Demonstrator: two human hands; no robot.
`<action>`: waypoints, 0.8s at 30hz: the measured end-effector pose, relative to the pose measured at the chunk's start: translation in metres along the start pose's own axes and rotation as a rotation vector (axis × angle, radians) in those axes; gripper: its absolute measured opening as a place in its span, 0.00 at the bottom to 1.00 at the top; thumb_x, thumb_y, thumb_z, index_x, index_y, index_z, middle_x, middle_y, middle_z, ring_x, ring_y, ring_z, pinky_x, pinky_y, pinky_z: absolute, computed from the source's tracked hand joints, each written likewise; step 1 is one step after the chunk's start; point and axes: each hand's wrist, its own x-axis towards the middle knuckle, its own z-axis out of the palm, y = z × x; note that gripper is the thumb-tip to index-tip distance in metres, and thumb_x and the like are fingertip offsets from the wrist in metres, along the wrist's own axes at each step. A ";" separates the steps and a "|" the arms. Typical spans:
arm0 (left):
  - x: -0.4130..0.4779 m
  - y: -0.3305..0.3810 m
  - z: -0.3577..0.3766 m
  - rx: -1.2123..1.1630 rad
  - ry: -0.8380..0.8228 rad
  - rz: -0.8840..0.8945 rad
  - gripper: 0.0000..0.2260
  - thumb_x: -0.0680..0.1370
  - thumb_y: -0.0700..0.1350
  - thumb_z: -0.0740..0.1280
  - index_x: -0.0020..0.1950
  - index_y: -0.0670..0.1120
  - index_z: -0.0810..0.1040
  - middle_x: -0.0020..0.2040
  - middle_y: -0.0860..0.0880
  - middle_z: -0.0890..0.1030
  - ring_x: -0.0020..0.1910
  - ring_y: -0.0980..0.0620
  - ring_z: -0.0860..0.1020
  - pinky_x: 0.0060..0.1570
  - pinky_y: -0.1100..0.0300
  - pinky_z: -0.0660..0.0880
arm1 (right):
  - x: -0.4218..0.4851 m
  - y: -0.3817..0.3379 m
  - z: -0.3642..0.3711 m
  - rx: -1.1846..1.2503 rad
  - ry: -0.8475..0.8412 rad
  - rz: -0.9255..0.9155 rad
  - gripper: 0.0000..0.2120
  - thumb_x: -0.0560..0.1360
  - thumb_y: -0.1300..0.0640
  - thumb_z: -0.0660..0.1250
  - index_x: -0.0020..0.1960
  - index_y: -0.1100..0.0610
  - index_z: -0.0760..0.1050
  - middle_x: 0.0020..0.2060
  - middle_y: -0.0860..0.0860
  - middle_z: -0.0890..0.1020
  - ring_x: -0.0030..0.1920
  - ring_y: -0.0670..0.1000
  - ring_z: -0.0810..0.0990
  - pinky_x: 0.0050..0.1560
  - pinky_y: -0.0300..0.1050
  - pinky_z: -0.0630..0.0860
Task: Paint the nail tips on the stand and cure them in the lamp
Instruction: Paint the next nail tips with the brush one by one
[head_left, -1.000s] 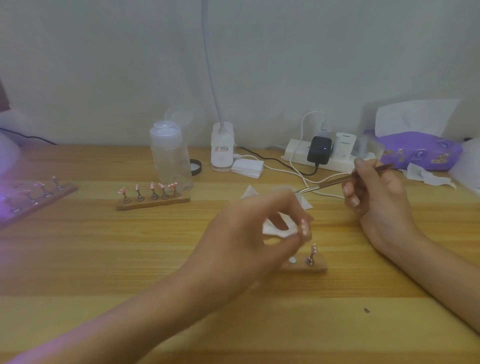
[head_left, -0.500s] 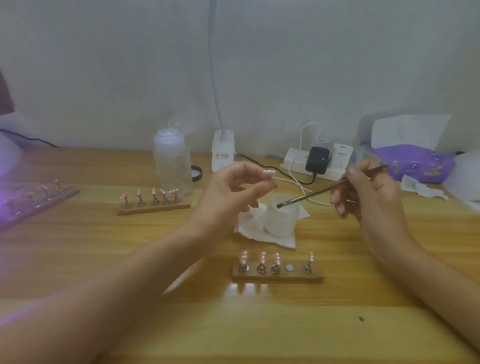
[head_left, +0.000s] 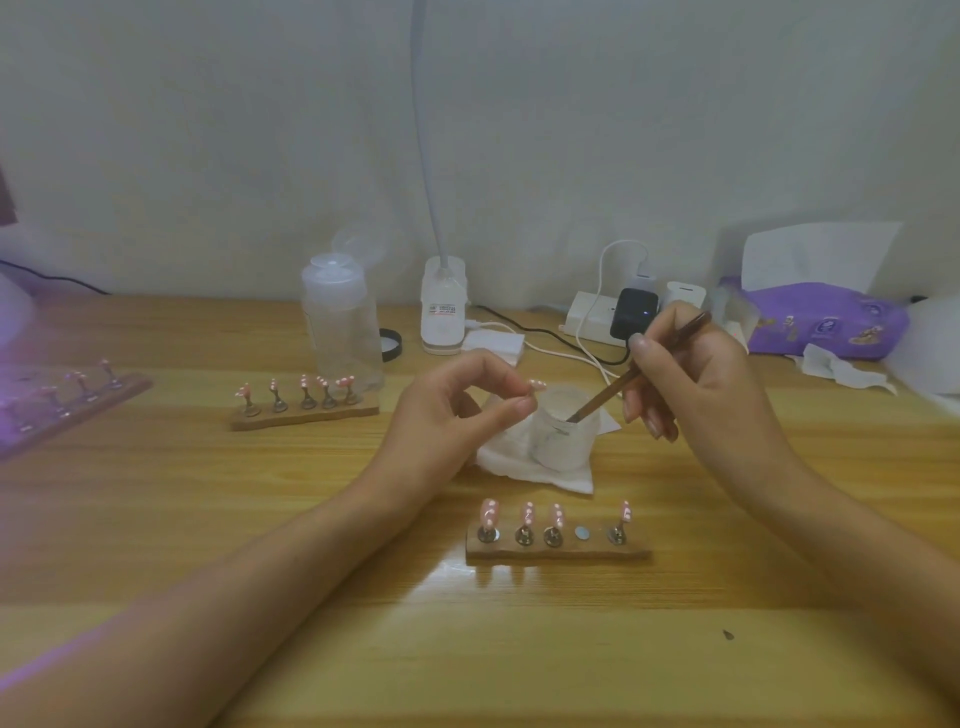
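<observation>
Above the stand, the left hand pinches a nail tip; the right hand grips a brush dipped in the jar.

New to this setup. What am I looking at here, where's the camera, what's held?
No machine: a person's two bare hands, filmed by one camera worn on the head, looking down at a wooden table. The right hand holds a thin brush, its tip dipped in a small white jar that stands on a tissue. The left hand pinches what looks like a pink nail tip. The near stand carries four tips and one empty spot. Farther left are a second stand with five tips and a clear bottle.
</observation>
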 end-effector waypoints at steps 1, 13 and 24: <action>0.000 -0.001 0.000 0.009 0.000 0.006 0.02 0.75 0.46 0.74 0.45 0.50 0.82 0.48 0.55 0.84 0.30 0.58 0.69 0.31 0.67 0.71 | 0.000 0.000 0.000 0.004 0.002 -0.004 0.10 0.83 0.56 0.60 0.43 0.56 0.68 0.27 0.55 0.79 0.23 0.50 0.72 0.23 0.38 0.69; -0.001 -0.005 0.001 0.034 0.020 -0.008 0.03 0.74 0.45 0.76 0.45 0.50 0.82 0.44 0.59 0.83 0.30 0.59 0.71 0.31 0.68 0.72 | 0.004 0.030 -0.015 0.400 0.258 0.259 0.11 0.83 0.56 0.60 0.41 0.53 0.69 0.25 0.50 0.77 0.25 0.48 0.71 0.23 0.37 0.67; 0.000 -0.007 0.002 0.053 0.025 -0.015 0.03 0.74 0.46 0.75 0.44 0.51 0.82 0.45 0.58 0.84 0.29 0.58 0.69 0.31 0.66 0.71 | 0.002 0.004 -0.007 0.012 -0.070 -0.010 0.09 0.83 0.57 0.60 0.44 0.58 0.68 0.29 0.57 0.80 0.24 0.53 0.75 0.24 0.41 0.72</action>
